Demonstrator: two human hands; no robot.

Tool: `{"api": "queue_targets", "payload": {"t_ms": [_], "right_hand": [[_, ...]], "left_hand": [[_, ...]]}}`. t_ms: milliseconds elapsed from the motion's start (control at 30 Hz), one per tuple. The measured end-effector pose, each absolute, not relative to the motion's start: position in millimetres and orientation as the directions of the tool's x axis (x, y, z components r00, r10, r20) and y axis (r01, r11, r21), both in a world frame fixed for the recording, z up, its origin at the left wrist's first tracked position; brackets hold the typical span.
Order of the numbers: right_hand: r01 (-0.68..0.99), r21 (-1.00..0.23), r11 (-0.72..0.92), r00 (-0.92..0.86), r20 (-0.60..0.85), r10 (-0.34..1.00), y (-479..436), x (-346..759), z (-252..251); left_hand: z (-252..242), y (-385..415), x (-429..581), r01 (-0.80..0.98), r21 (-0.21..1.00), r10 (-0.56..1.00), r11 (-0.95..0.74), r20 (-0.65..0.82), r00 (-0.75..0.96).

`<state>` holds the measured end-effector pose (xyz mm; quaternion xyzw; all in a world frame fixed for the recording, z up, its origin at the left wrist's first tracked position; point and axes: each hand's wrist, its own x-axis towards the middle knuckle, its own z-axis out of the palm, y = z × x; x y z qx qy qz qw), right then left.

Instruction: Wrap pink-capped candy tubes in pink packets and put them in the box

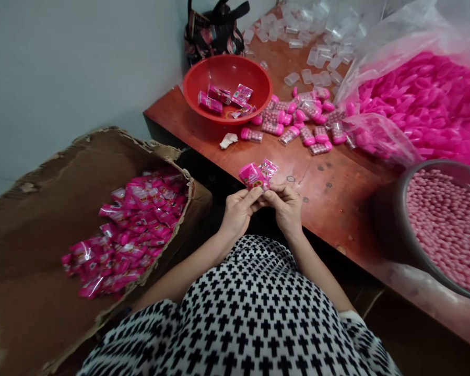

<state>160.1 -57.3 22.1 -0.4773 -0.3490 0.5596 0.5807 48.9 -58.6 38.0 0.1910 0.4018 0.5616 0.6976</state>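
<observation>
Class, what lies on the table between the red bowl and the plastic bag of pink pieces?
The head view shows a cluster of small, filled, pink-capped containers, with clear cups farther back.

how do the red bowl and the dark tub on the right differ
Colour: the red bowl is bright red, while the dark tub is dull and greyish.
Contents: the red bowl holds a few pink packets with much of its inside bare; the dark tub holds a mass of small pink balls.
View: the red bowl's rim shows whole, but the dark tub is cut off by the picture's edge.
Both are rounded and open-topped.
</observation>
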Motion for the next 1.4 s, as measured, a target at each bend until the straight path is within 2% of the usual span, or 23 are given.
{"api": "queue_targets", "payload": {"t_ms": [100, 167, 267, 300, 367, 433, 467, 533, 700, 800, 867, 933, 967, 1033, 1200, 1400], "right_hand": [[-0.296, -0.951, -0.090, 0.064, -0.114, 0.991, -56.3, 158.3, 24.5], [-0.274, -0.958, -0.080, 0.090, -0.109, 0.990, -55.7, 163.4, 22.6], [-0.233, -0.969, -0.087, 0.132, -0.120, 0.984, -54.2, 172.9, 16.3], [-0.216, -0.972, -0.096, 0.129, -0.126, 0.984, -53.8, 174.8, 14.2], [-0.177, -0.978, -0.115, 0.113, -0.136, 0.984, -53.9, 176.4, 11.5], [-0.137, -0.982, -0.129, 0.105, -0.144, 0.984, -55.1, 176.1, 10.3], [-0.123, -0.983, -0.134, 0.106, -0.147, 0.983, -56.0, 176.0, 10.0], [-0.109, -0.984, -0.142, 0.115, -0.155, 0.981, -57.9, 176.5, 9.5], [-0.118, -0.979, -0.168, 0.153, -0.185, 0.971, -60.0, 183.2, 7.0], [-0.124, -0.976, -0.179, 0.156, -0.197, 0.968, -58.8, 189.3, 5.9], [-0.122, -0.975, -0.185, 0.163, -0.204, 0.965, -57.5, 193.5, 5.8], [-0.118, -0.975, -0.187, 0.180, -0.206, 0.962, -56.6, 197.3, 6.7], [-0.116, -0.976, -0.186, 0.189, -0.205, 0.960, -56.3, 198.9, 7.5], [-0.115, -0.978, -0.174, 0.200, -0.195, 0.960, -56.5, 201.5, 9.7], [-0.115, -0.983, -0.144, 0.190, -0.164, 0.968, -55.0, 204.2, 13.8], [-0.108, -0.990, -0.087, 0.230, -0.110, 0.967, -27.5, 197.8, 9.6]], "left_hand": [[47.3, -62.7, 15.2, -0.674, 0.734, 0.929, 0.082, -0.302, -0.216], [47.1, -61.1, -6.5, -0.639, 0.767, 0.854, -0.061, -0.291, -0.431], [31.9, -44.3, -21.0, -0.469, 0.882, 0.825, -0.046, -0.231, -0.516], [23.9, -33.2, -20.7, -0.355, 0.935, 0.858, -0.017, -0.169, -0.486], [7.1, -1.9, -16.1, 0.018, 0.999, 0.923, -0.047, 0.051, -0.380], [-8.1, 37.7, -11.1, 0.368, 0.921, 0.916, -0.132, 0.254, -0.309], [-14.5, 58.2, -9.6, 0.496, 0.860, 0.906, -0.121, 0.301, -0.299], [-24.9, 94.4, -9.1, 0.687, 0.727, 0.918, -0.019, 0.285, -0.276], [-35.4, 125.9, -14.9, 0.708, 0.706, 0.921, -0.003, 0.279, -0.274], [-33.3, 103.1, -9.6, 0.718, 0.690, 0.896, -0.093, 0.373, -0.243], [-31.8, 77.9, 2.0, 0.719, 0.646, 0.877, -0.257, 0.468, -0.108], [-32.1, 52.8, 17.5, 0.685, 0.596, 0.875, -0.419, 0.467, 0.129], [-33.0, 42.6, 25.1, 0.680, 0.577, 0.875, -0.452, 0.433, 0.214], [-35.8, 29.3, 37.5, 0.690, 0.574, 0.892, -0.441, 0.365, 0.267], [-41.1, 28.3, 48.3, 0.611, 0.720, 0.938, -0.329, 0.324, 0.124], [-24.8, 12.5, 54.7, 0.308, 0.908, 0.954, -0.285, 0.298, 0.005]]}}
